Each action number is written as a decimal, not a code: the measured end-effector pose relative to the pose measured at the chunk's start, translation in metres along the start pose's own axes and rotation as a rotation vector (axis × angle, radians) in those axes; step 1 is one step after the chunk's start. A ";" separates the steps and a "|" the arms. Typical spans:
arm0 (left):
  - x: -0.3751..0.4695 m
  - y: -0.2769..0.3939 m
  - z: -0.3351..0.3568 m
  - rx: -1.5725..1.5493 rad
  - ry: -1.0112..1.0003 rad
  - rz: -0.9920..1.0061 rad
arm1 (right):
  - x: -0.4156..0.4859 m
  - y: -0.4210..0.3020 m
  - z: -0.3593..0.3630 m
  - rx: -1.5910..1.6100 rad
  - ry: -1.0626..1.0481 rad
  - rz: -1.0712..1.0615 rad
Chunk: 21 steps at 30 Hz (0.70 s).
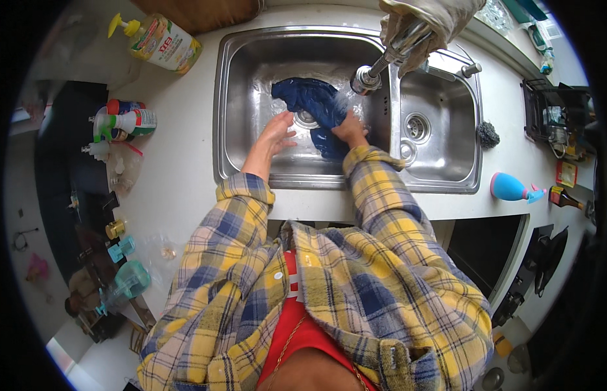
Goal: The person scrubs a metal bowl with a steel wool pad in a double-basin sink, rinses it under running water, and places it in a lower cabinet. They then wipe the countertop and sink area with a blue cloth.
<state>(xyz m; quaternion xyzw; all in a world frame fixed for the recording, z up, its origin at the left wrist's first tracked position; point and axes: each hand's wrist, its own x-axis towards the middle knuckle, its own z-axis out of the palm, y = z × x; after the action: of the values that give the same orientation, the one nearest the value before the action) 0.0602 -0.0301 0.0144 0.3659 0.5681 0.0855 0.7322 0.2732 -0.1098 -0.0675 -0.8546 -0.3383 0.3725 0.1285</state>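
A wet dark blue cloth [313, 100] lies bunched across the bottom of the larger steel sink basin [242, 63], partly beside the drain [304, 119]. Water runs from the faucet head [366, 80] onto the cloth's right part. My right hand [351, 129] touches the cloth at its right edge, close to the stream; whether the fingers grip it cannot be told. To the left of the drain, my left hand [276, 136] is held over the basin with its fingers apart and nothing in it. A beige cloth [430, 24] is draped over the upper part of the faucet.
A smaller basin [440, 156] adjoins on the right, with a scouring pad [488, 135] and a blue spray bottle [509, 187] beyond it. A pump bottle [161, 45] stands at the upper left. More spray bottles [137, 122] and a plastic bag [125, 166] are on the left counter.
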 end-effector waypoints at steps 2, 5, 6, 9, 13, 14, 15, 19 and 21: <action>0.010 0.000 0.004 -0.091 -0.076 -0.040 | -0.007 -0.020 0.013 -0.003 -0.133 0.089; 0.022 0.011 0.011 -0.229 0.010 -0.124 | -0.039 -0.060 0.026 0.338 0.014 -0.003; 0.021 0.013 0.012 -0.411 -0.036 -0.139 | -0.053 -0.066 0.018 0.430 -0.001 -0.199; 0.011 0.016 0.011 -0.501 -0.171 0.002 | -0.107 -0.084 -0.005 0.762 -0.170 -0.442; -0.005 0.005 0.008 0.035 -0.241 0.526 | -0.164 -0.123 -0.028 0.888 -0.046 -0.525; -0.003 0.004 0.015 -0.153 -0.381 0.495 | -0.167 -0.131 -0.032 0.866 0.030 -0.528; 0.000 0.004 0.024 -0.362 -0.498 0.468 | -0.165 -0.137 -0.036 0.761 0.162 -0.539; 0.007 0.021 0.079 -0.593 -0.049 0.160 | -0.102 -0.110 -0.060 0.385 0.574 -0.336; -0.003 0.040 0.095 -0.296 -0.033 0.328 | -0.070 -0.072 -0.069 0.183 0.706 -0.319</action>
<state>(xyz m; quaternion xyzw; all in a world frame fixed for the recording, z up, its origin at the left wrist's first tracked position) 0.1553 -0.0447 0.0500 0.3434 0.4701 0.2801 0.7633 0.2536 -0.1022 0.0524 -0.8518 -0.3670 0.0597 0.3690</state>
